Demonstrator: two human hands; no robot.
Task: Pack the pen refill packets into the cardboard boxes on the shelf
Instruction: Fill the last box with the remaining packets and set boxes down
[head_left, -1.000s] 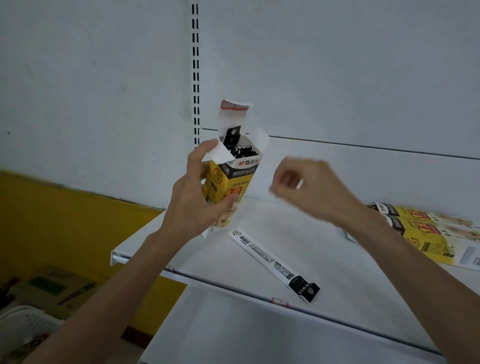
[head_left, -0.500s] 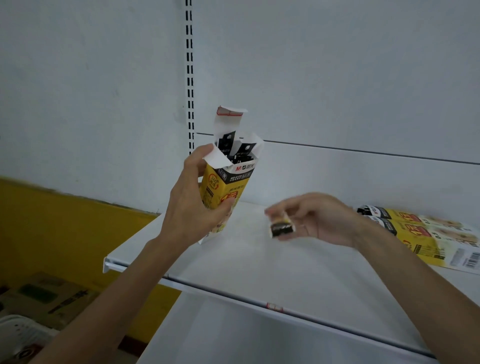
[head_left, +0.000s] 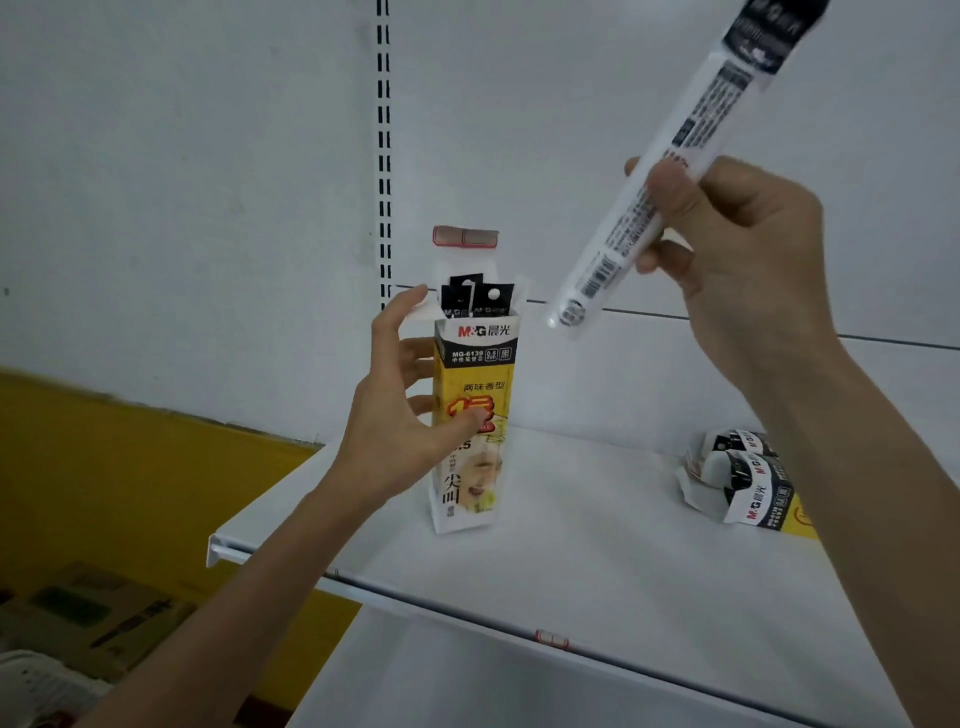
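Note:
A yellow, black and white cardboard box (head_left: 475, 374) stands upright on the white shelf (head_left: 597, 545) with its top flaps open. Black-topped refill packets (head_left: 475, 299) stick out of it. My left hand (head_left: 400, 421) grips the box from its left side, thumb across the front. My right hand (head_left: 737, 244) holds a long white refill packet (head_left: 660, 171) up in the air, tilted, its lower end above and to the right of the box's opening.
More yellow boxes (head_left: 748, 480) lie on their sides at the right of the shelf. A slotted upright (head_left: 383, 145) runs up the white back wall. Brown cardboard cartons (head_left: 93, 618) sit on the floor at lower left, in front of a yellow wall.
My right hand picked the loose packet off the shelf and raised it high beside the box. The box now stands upright on the shelf under my left hand.

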